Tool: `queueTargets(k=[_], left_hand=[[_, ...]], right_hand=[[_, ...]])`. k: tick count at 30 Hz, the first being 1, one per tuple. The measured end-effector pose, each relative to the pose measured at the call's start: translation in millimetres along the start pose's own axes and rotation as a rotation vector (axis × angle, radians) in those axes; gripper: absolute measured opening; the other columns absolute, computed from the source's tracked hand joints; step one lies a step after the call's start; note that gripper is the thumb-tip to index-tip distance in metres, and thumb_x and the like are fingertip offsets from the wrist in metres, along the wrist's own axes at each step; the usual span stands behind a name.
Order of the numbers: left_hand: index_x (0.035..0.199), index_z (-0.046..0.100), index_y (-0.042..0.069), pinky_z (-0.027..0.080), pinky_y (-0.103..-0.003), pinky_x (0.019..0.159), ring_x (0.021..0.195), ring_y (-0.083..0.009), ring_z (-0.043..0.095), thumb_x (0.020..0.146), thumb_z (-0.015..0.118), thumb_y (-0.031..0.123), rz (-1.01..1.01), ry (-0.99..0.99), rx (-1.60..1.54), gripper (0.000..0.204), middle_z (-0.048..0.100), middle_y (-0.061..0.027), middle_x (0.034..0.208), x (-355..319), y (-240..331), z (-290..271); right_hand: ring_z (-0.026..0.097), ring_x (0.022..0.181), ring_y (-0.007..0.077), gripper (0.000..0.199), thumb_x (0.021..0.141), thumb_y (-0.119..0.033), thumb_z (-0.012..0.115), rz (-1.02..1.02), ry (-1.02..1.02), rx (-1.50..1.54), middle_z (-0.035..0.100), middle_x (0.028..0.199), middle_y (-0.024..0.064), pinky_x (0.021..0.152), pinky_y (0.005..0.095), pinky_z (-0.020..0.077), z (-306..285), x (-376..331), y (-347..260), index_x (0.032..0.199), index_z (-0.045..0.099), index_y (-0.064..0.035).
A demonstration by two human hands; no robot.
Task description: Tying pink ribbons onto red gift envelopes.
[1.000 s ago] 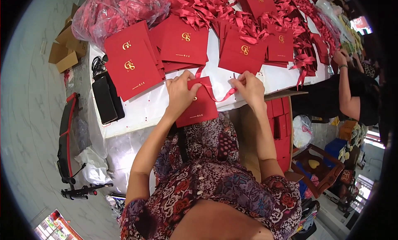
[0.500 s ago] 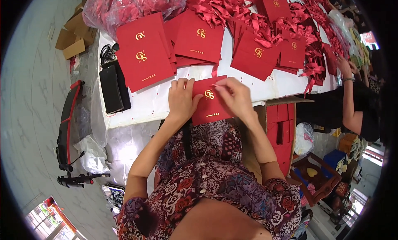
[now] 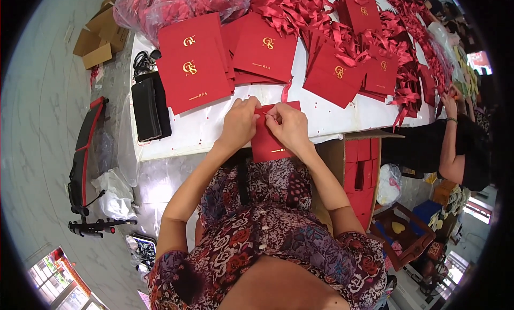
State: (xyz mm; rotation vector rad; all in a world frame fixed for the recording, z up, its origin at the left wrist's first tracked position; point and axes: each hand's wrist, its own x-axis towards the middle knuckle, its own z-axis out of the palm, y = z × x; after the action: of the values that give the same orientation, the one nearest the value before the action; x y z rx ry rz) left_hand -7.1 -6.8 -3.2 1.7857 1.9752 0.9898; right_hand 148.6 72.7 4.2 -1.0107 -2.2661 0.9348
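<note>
My left hand [image 3: 239,123] and my right hand [image 3: 288,127] meet over a flat red paper bag [image 3: 266,145] at the near edge of the white table [image 3: 198,130]. Both hands pinch the bag's top edge, where a thin red ribbon [image 3: 287,90] runs up from my fingers. The bag's lower part hangs over the table edge above my lap. Just beyond my hands lie stacks of red bags with gold emblems [image 3: 194,62] and a further heap of red bags with ribbon bows [image 3: 342,69].
A black pouch [image 3: 148,107] lies at the table's left end beside a black cable. A clear sack of red ribbons [image 3: 176,7] sits at the far left. A cardboard box of red bags [image 3: 360,170] stands to my right. Another person [image 3: 455,144] works at the right.
The red bag has been drawn closer to the table edge and my hands have come together on its top edge; the loose ribbon loop seen earlier is now pulled short.
</note>
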Motion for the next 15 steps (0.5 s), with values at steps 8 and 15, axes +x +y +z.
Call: queueTargets(k=[8,15], left_hand=[[0.094,0.056,0.001,0.046,-0.046,0.074,0.082,-0.0379,0.057,0.075,0.064,-0.008,-0.002,0.084,-0.059,0.022,0.065,-0.0186,0.087,3,8,9],[0.093,0.061,0.003,0.047,-0.046,0.071,0.078,-0.0367,0.059,0.08,0.064,-0.002,-0.051,0.101,-0.04,0.014,0.066,-0.0151,0.083,-3,22,10]], right_hand=[[0.067,0.063,0.0305,0.014,0.078,-0.014,0.07,0.048,-0.051,0.047,0.066,0.07,0.0136,0.058,0.0412,0.0513,0,3,2,0.075,0.065,-0.0018],[0.066,0.062,0.032,0.013,0.081,-0.014,0.07,0.104,-0.038,0.054,0.067,0.07,0.013,0.059,0.0419,0.0516,1,-2,-7,0.081,0.065,-0.0017]])
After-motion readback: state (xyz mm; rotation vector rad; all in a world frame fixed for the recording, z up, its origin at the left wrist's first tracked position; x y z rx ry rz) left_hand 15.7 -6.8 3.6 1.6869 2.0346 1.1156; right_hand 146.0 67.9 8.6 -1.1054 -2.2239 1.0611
